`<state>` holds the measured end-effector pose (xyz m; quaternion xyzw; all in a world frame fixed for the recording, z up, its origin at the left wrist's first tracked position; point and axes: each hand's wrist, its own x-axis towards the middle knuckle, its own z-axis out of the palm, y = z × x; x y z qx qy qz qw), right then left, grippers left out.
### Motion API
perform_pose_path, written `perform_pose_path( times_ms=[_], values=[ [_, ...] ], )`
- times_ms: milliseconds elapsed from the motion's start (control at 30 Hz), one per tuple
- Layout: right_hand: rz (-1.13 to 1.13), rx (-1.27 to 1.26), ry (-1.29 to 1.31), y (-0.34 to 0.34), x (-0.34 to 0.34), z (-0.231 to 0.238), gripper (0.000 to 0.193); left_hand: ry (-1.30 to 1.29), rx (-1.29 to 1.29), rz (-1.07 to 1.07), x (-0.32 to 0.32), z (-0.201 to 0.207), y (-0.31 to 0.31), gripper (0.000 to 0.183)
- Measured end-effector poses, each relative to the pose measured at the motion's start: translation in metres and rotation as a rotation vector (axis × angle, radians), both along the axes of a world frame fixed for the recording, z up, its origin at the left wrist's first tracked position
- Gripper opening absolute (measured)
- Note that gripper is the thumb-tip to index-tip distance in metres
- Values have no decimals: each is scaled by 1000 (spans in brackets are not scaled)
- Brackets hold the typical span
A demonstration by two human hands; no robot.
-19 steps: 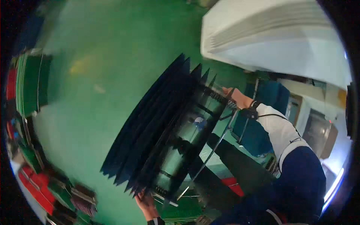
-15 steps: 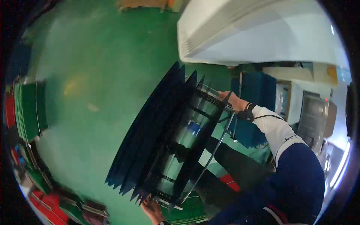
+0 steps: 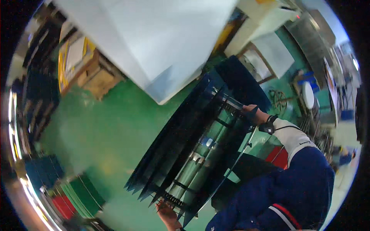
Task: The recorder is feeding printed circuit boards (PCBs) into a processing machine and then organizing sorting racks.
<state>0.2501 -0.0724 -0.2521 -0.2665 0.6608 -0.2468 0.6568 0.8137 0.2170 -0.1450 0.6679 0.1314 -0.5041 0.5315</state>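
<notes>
Both hands are gripping the rack (image 3: 196,154) of dark sheets, right hand (image 3: 256,114) up top, left hand (image 3: 166,211) below; tilting it could be spilling sheets onto the floor (image 3: 111,127)

Green floor (image 3: 115,127); large white box (image 3: 154,42); wooden crate (image 3: 98,79); stacked green panels (image 3: 83,194).

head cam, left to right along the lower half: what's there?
Stacked green and red boards → green floor → fanned dark panels on a rack → left hand at its lower end → right hand gripping its upper end → dark blue sleeve.
</notes>
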Motion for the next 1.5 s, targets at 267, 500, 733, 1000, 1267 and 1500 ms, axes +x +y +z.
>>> perform_pose_path(
  times_ms=[267,500,733,1000,1267,1500],
  values=[
    [-325,-311,279,175,-52,58,27,184,-189,-530,91,31,-137,31],
    [-516,-23,643,296,15,135,25,232,-82,-830,110,91,-276,29],
    [-915,202,352,405,-6,239,18,333,-45,-1006,-21,210,-346,32],
    [-898,21,700,471,44,168,26,260,-101,-1261,-126,276,-408,24],
    [-1304,50,443,402,108,140,19,-237,-583,-1866,-169,275,-545,31],
    [-1566,95,257,378,154,176,18,-673,-800,-2179,-145,293,-564,32]
  ],
)
